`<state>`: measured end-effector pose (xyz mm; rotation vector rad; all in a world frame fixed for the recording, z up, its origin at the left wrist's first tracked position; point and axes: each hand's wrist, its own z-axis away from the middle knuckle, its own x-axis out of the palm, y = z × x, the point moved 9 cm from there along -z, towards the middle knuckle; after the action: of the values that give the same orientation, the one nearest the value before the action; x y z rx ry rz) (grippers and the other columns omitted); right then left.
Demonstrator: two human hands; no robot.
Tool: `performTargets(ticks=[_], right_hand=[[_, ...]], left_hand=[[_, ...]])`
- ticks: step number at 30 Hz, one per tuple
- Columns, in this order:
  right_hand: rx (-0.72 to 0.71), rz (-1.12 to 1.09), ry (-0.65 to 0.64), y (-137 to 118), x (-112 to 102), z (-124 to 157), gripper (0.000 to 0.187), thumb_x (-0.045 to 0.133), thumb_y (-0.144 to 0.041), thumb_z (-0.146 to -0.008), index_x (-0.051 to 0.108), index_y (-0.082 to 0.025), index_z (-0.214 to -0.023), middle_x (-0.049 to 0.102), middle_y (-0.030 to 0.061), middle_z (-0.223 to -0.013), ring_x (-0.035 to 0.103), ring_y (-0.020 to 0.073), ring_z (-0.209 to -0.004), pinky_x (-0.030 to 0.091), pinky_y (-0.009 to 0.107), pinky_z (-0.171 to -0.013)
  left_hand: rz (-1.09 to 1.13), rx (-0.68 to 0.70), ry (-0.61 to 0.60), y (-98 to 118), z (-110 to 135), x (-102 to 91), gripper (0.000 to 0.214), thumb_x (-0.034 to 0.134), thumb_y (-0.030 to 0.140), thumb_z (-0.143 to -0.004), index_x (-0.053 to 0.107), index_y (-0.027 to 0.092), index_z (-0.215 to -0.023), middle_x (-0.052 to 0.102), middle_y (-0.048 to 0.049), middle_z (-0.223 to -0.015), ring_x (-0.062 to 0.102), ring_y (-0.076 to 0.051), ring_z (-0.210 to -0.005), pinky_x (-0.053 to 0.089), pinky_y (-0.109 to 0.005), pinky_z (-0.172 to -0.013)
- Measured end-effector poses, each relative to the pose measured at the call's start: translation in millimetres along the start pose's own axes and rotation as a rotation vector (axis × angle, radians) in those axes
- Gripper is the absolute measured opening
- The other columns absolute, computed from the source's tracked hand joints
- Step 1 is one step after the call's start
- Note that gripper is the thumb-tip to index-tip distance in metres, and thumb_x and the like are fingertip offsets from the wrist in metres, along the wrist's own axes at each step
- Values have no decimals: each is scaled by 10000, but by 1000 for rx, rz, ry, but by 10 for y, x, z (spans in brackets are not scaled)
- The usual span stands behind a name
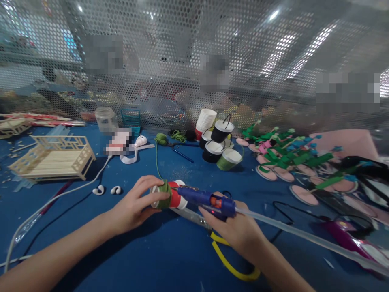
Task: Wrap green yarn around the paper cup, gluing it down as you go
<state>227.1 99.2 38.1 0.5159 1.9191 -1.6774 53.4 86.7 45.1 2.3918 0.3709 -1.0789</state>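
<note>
Left grip (138, 202) — holding yarn-wrapped cup (174, 197) | right grip (238, 227) — holding blue glue gun (196, 196)

Looks from the wearer's head, as the only view, forward and down over the worktop (164, 255). Faces the cup (175, 198) from above and on its near side, fairly close to it. Spans widely left and right of the cup, reaching the mesh (164, 61) beyond it.
</note>
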Motion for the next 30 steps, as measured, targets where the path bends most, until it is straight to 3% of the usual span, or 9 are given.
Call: performTargets(ticks=[5,10,16,22,25,30], right_hand=[[-120,133,-45,-20,16,1,141,536,-242,-656,668,-260,-702,656,40,-598,603,240,-629,458,326,-549],[-331,323,23,-56,10,87,402,474,-103,-584,722,-278,-846,707,62,-747,611,298,-835,450,404,-699],[-543,873,-11,-208,199,175,518,433,14,-606,705,-242,-965,695,77,-662,619,238,-583,450,323,-545],[-998,1060,191,-466,237,444,521,416,57,-584,705,-187,-944,660,86,-544,570,223,-432,415,297,-432],[-1067,1145,248,-484,254,510,525,411,56,-547,712,-187,-902,643,76,-502,557,223,-396,405,291,-400],[-1081,1238,226,-435,306,525,551,404,44,-539,704,-218,-919,635,54,-480,548,209,-382,402,278,-391]], left_hand=[[-23,24,-1,38,9,7,265,470,130,-866,465,203,-1120,455,-124,-1130,430,-248,-1085,432,-431,-894],[-73,76,31,87,27,2,260,489,110,-852,489,200,-1096,461,-119,-1129,427,-245,-1098,426,-422,-908],[-159,152,26,153,27,12,265,492,77,-842,475,177,-1087,440,-125,-1137,411,-243,-1107,423,-412,-917],[-136,113,45,150,12,-33,237,484,139,-859,468,186,-1091,449,-121,-1115,439,-235,-1071,441,-408,-892],[-88,75,63,106,19,-48,277,491,159,-858,448,208,-1127,442,-115,-1126,437,-234,-1076,441,-414,-896],[-9,-6,51,19,34,-42,338,521,176,-842,426,217,-1163,430,-110,-1142,437,-226,-1079,446,-405,-901]])
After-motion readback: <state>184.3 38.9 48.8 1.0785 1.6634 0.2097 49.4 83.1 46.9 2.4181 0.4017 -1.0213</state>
